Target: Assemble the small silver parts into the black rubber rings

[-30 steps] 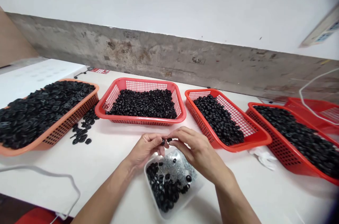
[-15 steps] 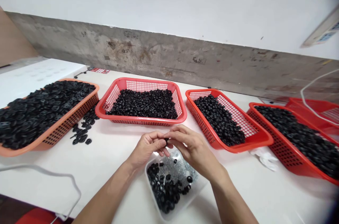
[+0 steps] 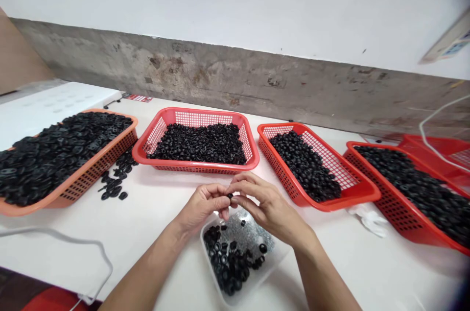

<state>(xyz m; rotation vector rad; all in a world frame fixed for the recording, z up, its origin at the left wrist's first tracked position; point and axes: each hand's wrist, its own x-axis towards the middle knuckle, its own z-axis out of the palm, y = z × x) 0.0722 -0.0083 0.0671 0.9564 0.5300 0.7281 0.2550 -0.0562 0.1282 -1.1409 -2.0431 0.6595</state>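
Observation:
My left hand (image 3: 203,205) and my right hand (image 3: 265,205) meet fingertip to fingertip above a small clear plastic tray (image 3: 274,258). Between the pinched fingers sits a small black rubber part (image 3: 230,196); both hands are closed on it. The tray below holds several black rubber rings (image 3: 229,262) on its near side and small shiny metal pieces (image 3: 245,232) on its far side. Both forearms reach in from the bottom edge.
Red mesh baskets of black rubber parts stand in a row: far left (image 3: 79,181), centre (image 3: 200,166), right (image 3: 352,198), far right (image 3: 400,223). Loose black parts (image 3: 115,181) lie between the first two. A white cable (image 3: 73,245) lies near left; crumpled white material (image 3: 369,218) right.
My hands have drawn closer together, so two separate black pieces held apart now read as one part pinched between both hands. The hands rose slightly.

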